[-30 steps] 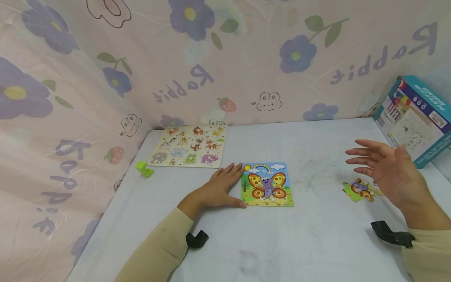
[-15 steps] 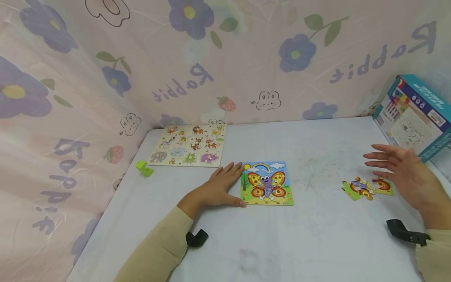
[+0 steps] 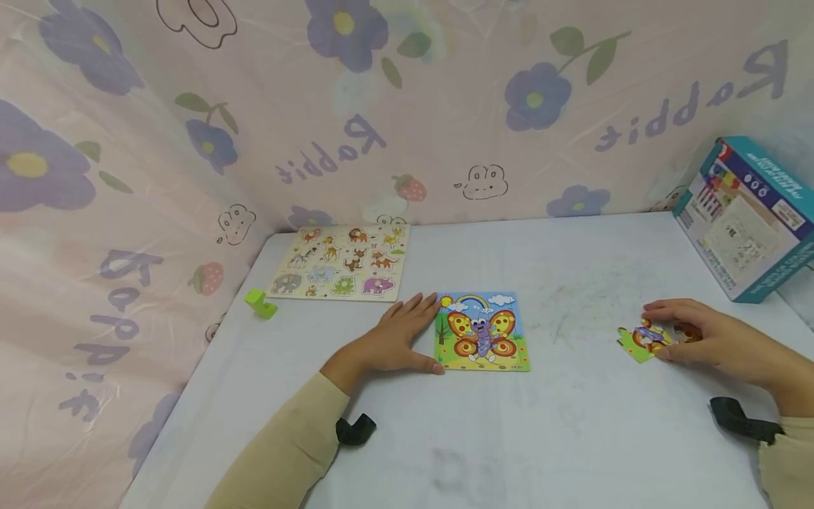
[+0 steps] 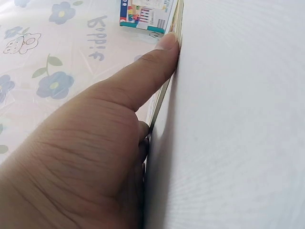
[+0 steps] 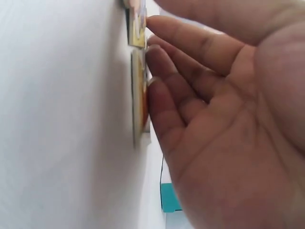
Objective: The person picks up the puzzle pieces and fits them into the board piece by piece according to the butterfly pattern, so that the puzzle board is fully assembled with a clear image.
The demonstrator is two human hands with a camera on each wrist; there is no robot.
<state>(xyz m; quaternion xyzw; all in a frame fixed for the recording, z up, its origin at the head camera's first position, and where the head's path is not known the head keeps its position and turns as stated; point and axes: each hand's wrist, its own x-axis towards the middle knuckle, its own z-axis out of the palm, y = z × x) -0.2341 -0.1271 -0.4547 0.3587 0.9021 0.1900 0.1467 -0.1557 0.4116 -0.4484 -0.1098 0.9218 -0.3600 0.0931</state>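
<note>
A square butterfly puzzle (image 3: 482, 332) lies flat in the middle of the head view. My left hand (image 3: 397, 339) rests on the table at its left side, fingers spread, fingertips at the upper left corner and thumb at the lower left. In the left wrist view, the thumb (image 4: 147, 71) runs up to the puzzle's edge. Further right, my right hand (image 3: 718, 343) reaches over loose jigsaw pieces (image 3: 639, 344), its thumb and index finger apart on two sides of them. In the right wrist view, fingertips touch the top of a piece (image 5: 139, 95); the palm hides part of the pieces.
An animal puzzle board (image 3: 340, 265) lies at the back left, with a small green block (image 3: 261, 304) near the table's left edge. A teal-edged box (image 3: 747, 219) stands at the back right. Printed curtains (image 3: 432, 106) close off the back and left sides.
My right hand first moved right, uncovering the loose jigsaw pieces, then came down over them with thumb and fingers closer together. The left hand and the butterfly puzzle have stayed still.
</note>
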